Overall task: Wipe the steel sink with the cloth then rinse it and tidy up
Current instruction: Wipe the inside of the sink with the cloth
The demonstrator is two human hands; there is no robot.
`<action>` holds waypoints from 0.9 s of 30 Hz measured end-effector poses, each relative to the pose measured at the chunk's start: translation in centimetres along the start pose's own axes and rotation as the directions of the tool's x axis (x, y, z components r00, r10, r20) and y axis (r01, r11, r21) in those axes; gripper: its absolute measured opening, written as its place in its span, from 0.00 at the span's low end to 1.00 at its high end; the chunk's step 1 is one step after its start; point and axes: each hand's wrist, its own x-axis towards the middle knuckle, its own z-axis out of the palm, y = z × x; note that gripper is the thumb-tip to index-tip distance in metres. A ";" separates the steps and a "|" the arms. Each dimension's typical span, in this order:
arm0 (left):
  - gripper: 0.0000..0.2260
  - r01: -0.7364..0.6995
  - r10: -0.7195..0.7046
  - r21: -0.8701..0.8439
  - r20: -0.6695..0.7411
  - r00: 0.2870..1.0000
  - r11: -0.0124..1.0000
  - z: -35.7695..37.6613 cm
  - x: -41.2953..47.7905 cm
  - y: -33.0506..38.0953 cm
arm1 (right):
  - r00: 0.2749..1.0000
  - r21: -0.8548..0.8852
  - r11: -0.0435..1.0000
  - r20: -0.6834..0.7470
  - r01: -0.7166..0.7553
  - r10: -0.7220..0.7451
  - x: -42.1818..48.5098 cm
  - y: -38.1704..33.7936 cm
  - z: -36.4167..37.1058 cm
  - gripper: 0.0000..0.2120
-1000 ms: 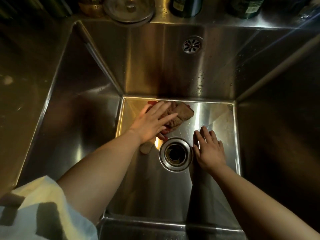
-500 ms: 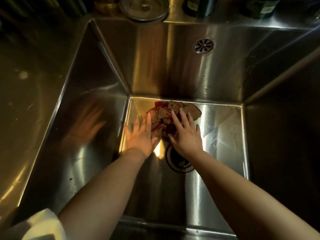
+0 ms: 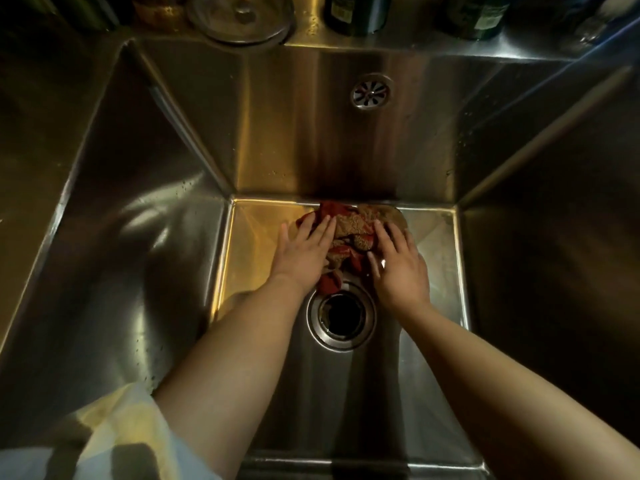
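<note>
A crumpled red and brown cloth (image 3: 349,233) lies on the floor of the deep steel sink (image 3: 138,265), against the back wall and just beyond the round drain (image 3: 341,315). My left hand (image 3: 304,252) lies flat on the cloth's left side, fingers spread. My right hand (image 3: 398,263) presses on its right side, fingers resting on the fabric. The cloth is bunched up between the two hands. Both forearms reach down into the basin.
An overflow grate (image 3: 371,91) sits high on the back wall. On the ledge behind the sink stand a round metal lid (image 3: 239,19) and dark bottles (image 3: 356,13). A pale sleeve (image 3: 104,441) shows at the bottom left.
My right hand moved from beside the drain onto the cloth, then to its right side. My left hand shifted off and back onto the cloth's left side. The cloth became bunched.
</note>
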 end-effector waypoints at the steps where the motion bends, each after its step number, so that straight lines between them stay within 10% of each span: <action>1: 0.33 0.006 -0.006 -0.021 -0.008 1.000 1.000 0.1 -0.2 0.0 | 0.999 0.029 1.000 -0.040 0.003 -0.002 0.0 -0.2 -0.2 0.27; 7: 0.34 0.090 -0.087 -0.116 0.032 0.996 0.989 1.7 -2.6 -3.6 | 0.987 0.093 0.985 0.053 0.144 -0.149 0.2 -3.3 0.3 0.32; 19: 0.30 0.133 -0.126 -0.105 0.071 0.989 0.986 3.3 -3.2 -5.7 | 0.981 -0.080 0.997 0.191 -0.005 0.020 2.4 -5.2 2.7 0.44; 27: 0.29 0.150 -0.139 -0.064 0.145 0.980 0.987 3.0 -3.6 -5.7 | 0.995 -0.056 0.998 0.089 -0.031 0.036 2.9 -6.0 2.7 0.28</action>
